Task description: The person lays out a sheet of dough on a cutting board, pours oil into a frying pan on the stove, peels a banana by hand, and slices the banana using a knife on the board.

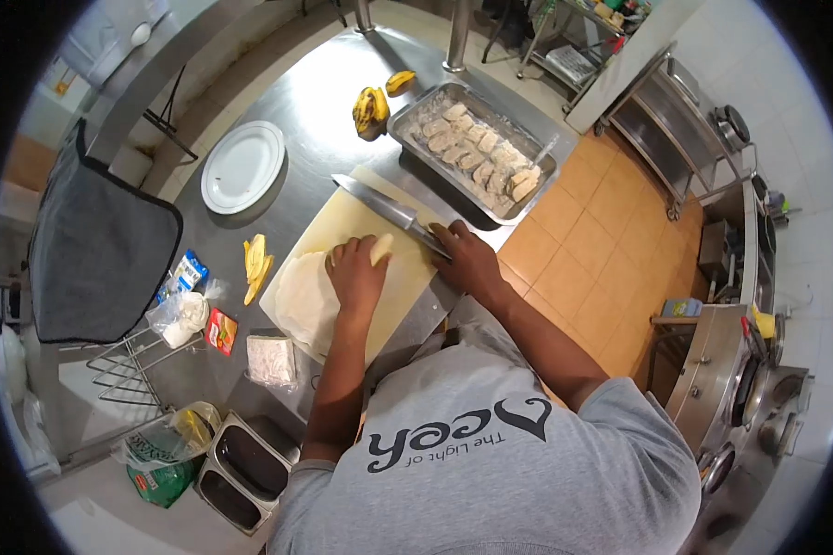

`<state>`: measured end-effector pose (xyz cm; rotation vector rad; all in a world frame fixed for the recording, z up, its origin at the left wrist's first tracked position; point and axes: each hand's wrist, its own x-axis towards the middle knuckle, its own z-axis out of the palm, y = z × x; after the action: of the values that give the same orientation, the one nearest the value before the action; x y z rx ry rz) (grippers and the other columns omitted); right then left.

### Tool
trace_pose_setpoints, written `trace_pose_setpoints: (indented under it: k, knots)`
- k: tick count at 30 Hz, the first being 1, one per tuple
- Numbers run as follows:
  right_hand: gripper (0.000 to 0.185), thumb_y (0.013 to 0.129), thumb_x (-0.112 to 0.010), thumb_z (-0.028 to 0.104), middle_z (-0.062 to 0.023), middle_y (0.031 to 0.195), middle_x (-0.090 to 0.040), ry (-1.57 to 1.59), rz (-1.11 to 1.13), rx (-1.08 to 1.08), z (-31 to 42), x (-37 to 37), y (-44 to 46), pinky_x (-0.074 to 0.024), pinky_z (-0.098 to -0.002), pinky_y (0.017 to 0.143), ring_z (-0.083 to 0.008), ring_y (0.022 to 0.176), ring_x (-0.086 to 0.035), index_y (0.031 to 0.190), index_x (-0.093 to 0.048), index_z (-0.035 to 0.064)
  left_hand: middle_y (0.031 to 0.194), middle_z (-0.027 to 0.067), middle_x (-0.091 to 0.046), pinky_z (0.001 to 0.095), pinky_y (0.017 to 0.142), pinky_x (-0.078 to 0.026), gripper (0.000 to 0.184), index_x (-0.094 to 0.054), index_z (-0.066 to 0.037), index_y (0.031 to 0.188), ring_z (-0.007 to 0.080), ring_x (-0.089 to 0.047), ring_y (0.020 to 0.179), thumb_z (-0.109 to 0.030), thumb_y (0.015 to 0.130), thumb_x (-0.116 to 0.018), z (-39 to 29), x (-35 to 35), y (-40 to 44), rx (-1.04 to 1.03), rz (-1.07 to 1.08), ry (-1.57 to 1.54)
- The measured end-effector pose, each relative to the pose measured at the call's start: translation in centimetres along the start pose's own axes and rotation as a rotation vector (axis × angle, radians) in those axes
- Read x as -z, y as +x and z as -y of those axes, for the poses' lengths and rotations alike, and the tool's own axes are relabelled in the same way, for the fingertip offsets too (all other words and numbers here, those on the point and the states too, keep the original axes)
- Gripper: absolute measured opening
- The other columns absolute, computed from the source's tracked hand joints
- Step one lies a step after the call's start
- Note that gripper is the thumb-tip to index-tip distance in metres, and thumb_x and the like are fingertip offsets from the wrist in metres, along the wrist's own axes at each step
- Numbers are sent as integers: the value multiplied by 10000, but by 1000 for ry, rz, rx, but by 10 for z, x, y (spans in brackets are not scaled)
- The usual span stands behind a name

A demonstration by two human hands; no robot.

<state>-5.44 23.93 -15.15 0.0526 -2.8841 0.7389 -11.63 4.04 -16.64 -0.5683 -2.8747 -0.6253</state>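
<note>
My right hand (463, 260) is wrapped round the handle of a large knife (379, 203), whose blade lies across the upper part of a pale cutting board (400, 294). On the same board my left hand (356, 270) has its fingers closed on a peeled banana piece (381, 247). Round white wrappers (303, 301) lie on the board's left side, partly under my left wrist. Beyond the knife stands a metal tray (480, 153) with rows of floury coated pieces. A banana peel (256, 267) rests left of the board.
A white plate (242, 167) is at the left on the steel table (317, 106). Ripe bananas (370, 109) lie near the tray. A red packet (221, 330), a blue packet (189, 272) and a wrapped white block (271, 360) sit at the lower left.
</note>
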Motion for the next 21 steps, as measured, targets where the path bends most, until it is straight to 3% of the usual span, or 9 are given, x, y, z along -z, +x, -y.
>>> trace_pose_setpoints:
  k: [3,7,11,14,19,21]
  knots:
    - [471,835,-618,205,-158,964,-525,-24,82,29,-2,-12,7,-515,-428,647,-329,810,-619,1275,-459,148,983,81,-617,433,766,-468,398,-626,-104,1070,323,-559,918,-306,741,-726,-1,1,1,62,-59,38]
    - [438,919,-525,250,-192,972,-548,55,156,-53,2,-2,7,-511,-437,671,-350,824,-612,1305,-434,65,975,110,-623,436,785,-472,394,-608,-80,1092,336,-571,922,-251,755,-721,-11,6,2,112,-72,-55]
    - [504,904,-562,299,-241,1036,-584,347,104,29,-24,-3,6,-468,-456,818,-401,948,-575,1314,-442,32,996,129,-629,414,805,-481,369,-601,-55,1088,329,-599,934,-155,752,-718,-9,-3,4,185,-73,-154]
    - [581,878,-600,322,-253,1074,-576,422,108,95,-26,22,-3,-459,-447,842,-391,980,-570,1345,-414,30,1003,133,-633,401,813,-486,361,-600,-46,1084,324,-610,937,-104,746,-712,-14,-6,5,214,-97,-179]
    - [647,842,-629,304,-186,870,-538,449,324,69,-40,64,-21,-459,-412,743,-364,808,-559,1419,-371,166,1048,132,-595,427,811,-472,359,-580,-72,1113,351,-568,963,-124,772,-681,-17,-12,10,199,-122,-168]
    - [631,853,-614,280,-180,857,-532,438,369,85,-46,75,-23,-460,-415,724,-359,789,-557,1423,-367,171,1044,141,-596,414,828,-468,334,-582,-56,1094,345,-568,970,-107,777,-675,-22,-9,11,171,-150,-158]
